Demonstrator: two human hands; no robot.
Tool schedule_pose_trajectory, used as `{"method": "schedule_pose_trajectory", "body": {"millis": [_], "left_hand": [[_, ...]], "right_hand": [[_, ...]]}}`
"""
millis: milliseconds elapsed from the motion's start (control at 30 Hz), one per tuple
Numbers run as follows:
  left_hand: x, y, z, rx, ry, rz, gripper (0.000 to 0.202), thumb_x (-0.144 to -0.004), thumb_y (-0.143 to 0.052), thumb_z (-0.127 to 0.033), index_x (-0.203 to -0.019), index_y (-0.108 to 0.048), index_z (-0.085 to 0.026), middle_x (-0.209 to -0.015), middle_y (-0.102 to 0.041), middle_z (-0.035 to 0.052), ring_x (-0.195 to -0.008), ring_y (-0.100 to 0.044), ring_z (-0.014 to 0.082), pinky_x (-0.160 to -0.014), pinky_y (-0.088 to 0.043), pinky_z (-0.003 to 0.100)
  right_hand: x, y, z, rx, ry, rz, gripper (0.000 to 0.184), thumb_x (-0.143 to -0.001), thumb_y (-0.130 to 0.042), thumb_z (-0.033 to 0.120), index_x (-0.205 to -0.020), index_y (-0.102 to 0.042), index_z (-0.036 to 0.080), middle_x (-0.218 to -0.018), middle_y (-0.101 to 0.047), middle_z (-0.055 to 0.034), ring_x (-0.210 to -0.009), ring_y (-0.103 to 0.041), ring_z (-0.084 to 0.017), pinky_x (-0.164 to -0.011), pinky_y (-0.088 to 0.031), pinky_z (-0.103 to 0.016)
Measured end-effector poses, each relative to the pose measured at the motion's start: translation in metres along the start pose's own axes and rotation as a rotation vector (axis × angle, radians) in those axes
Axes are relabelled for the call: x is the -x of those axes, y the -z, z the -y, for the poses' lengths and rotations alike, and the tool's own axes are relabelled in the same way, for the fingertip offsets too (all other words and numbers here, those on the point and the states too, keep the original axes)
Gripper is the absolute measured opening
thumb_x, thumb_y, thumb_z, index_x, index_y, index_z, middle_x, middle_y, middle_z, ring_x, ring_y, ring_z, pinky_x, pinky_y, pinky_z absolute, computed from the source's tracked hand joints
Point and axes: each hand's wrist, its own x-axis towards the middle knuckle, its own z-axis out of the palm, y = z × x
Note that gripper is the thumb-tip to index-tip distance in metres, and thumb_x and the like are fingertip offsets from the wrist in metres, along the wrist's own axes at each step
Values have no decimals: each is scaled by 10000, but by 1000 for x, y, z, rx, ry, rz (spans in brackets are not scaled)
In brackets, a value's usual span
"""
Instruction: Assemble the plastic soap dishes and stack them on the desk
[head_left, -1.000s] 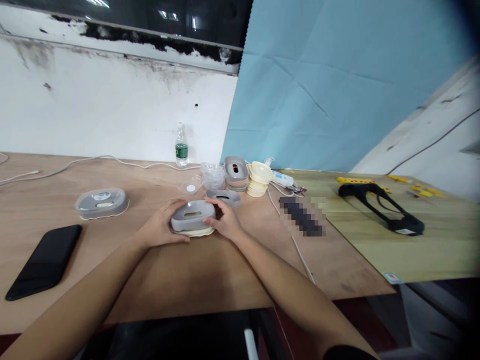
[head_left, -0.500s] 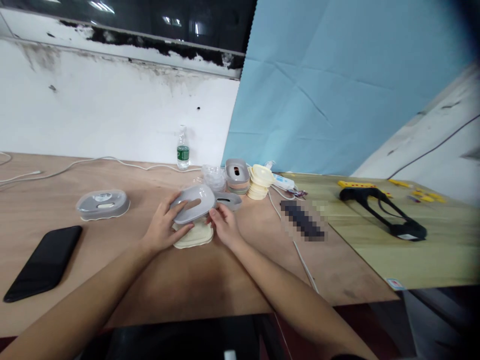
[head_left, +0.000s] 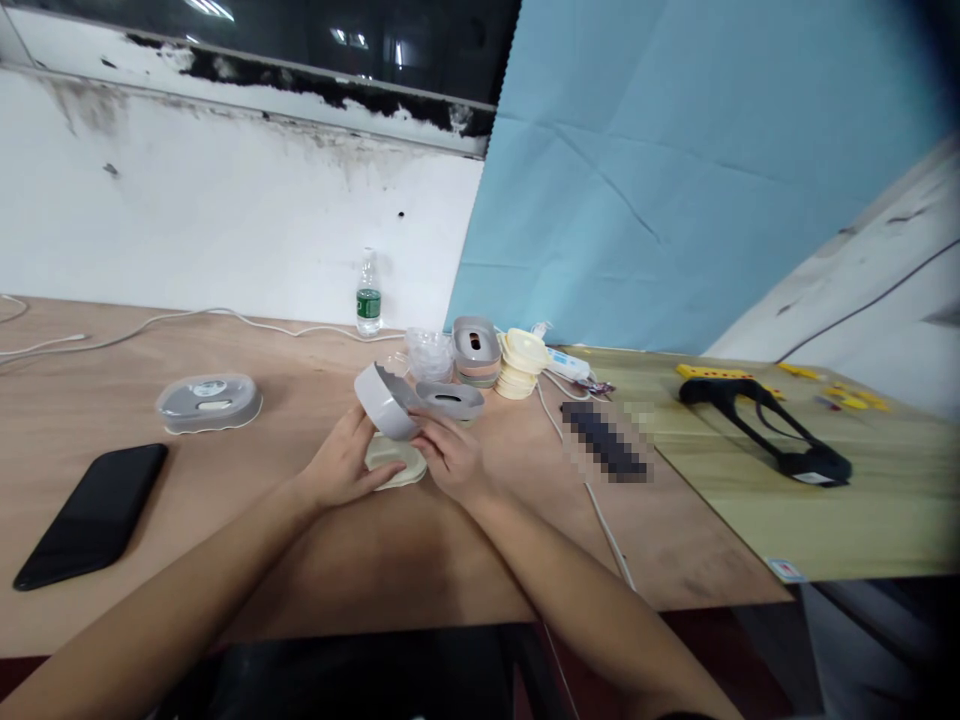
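Note:
A grey oval plastic shell (head_left: 386, 402) is tilted on its side between my two hands, above the table. My left hand (head_left: 345, 465) supports its lower left side, thumb stretched out below. The fingers of my right hand (head_left: 450, 455) grip its right end. Beneath the shell a cream-coloured oval piece (head_left: 397, 465) lies on the table, partly hidden by my left hand. Just behind my right hand sits a grey slotted oval piece (head_left: 450, 400). To the left stands a grey oval box (head_left: 210, 403) with a clear cover and a cream rim.
Behind are clear plastic covers (head_left: 429, 355), a stack of slotted shells (head_left: 477, 350), a stack of cream pieces (head_left: 519, 362) and a water bottle (head_left: 368, 295). A black phone (head_left: 91, 515) lies at left. A white cable (head_left: 600, 515) and a black frame-like strap (head_left: 772, 425) are at right.
The grey shell has been turned from lying nearly flat, opening showing, to steeply tilted with its side wall toward me. Both hands have shifted their hold slightly.

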Motion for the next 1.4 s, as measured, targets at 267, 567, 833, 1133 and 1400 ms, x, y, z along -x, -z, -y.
{"method": "schedule_pose_trajectory", "body": {"millis": [267, 567, 833, 1133, 1400], "left_hand": [[1, -3, 15, -58, 12, 182, 677, -864, -537, -479, -1430, -322, -177, -1527, -249, 170, -1398, -255, 328, -1097, -312, 489], [4, 4, 21, -3, 81, 368, 717, -812, -525, -623, -1374, -432, -188, -1468, -376, 154, -1327, -386, 317, -1078, -337, 464], [9, -3, 23, -3, 80, 470, 937, -697, -596, -702, -1449, -312, -221, -1497, -326, 141, -1326, -370, 352, -1069, -331, 486], [7, -2, 22, 2, 29, 405, 821, -747, -605, -615, -1417, -350, -215, -1388, -458, 139, -1237, -473, 318, -1018, -399, 461], [6, -1, 23, 8, 21, 391, 773, -764, -587, -619, -1397, -383, -225, -1366, -478, 131, -1205, -503, 312, -1002, -424, 463]], "right_hand": [[-6, 24, -42, 421, -71, -32, 286, -916, -477, 210, -1130, -664, 227, -940, -650, -72, -855, -610, -189, -795, -494, -322], [-3, 24, -61, 545, -162, 106, 255, -923, -488, 307, -1049, -699, 240, -900, -672, -56, -845, -619, -198, -776, -477, -318], [-6, 23, -67, 412, -240, 57, 266, -896, -507, 280, -1061, -691, 181, -980, -664, -98, -911, -624, -207, -855, -501, -335], [-5, 24, -68, 393, -223, 10, 261, -913, -493, 274, -1067, -687, 193, -962, -642, -92, -894, -622, -199, -844, -508, -344], [-6, 25, -68, 432, -258, -46, 245, -889, -525, 306, -988, -712, 183, -889, -620, -81, -843, -615, -190, -804, -513, -330]]}}
